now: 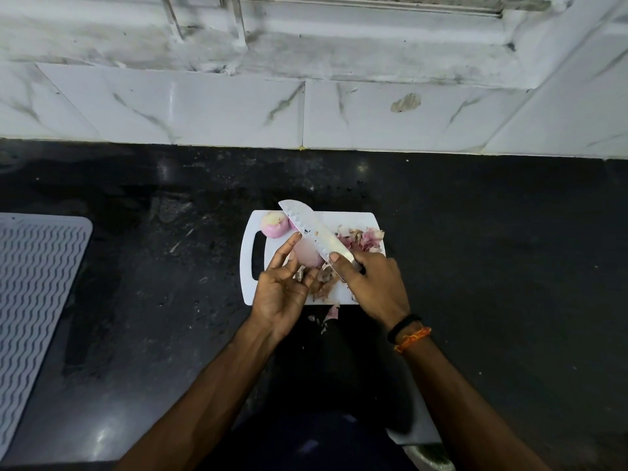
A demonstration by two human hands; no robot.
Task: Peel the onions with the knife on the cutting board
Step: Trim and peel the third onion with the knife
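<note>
A white cutting board [353, 222] lies on the black counter. My left hand [283, 287] holds a pale pink onion [307, 254] above the board. My right hand [370, 283] grips the knife [314, 231] by its handle, thumb pressed near the blade's base. The wide dimpled blade slants up and to the left across the onion. A second, peeled onion [274, 225] rests at the board's far left corner. Loose skins [362, 239] are heaped at the far right of the board, and more brown skins [324, 283] lie between my hands.
The black stone counter [492, 239] stretches to both sides. A grey ribbed mat [34, 294] lies at the left edge. A few skin scraps [331, 316] sit on the counter just in front of the board. A white marble-tiled wall [238, 110] rises behind.
</note>
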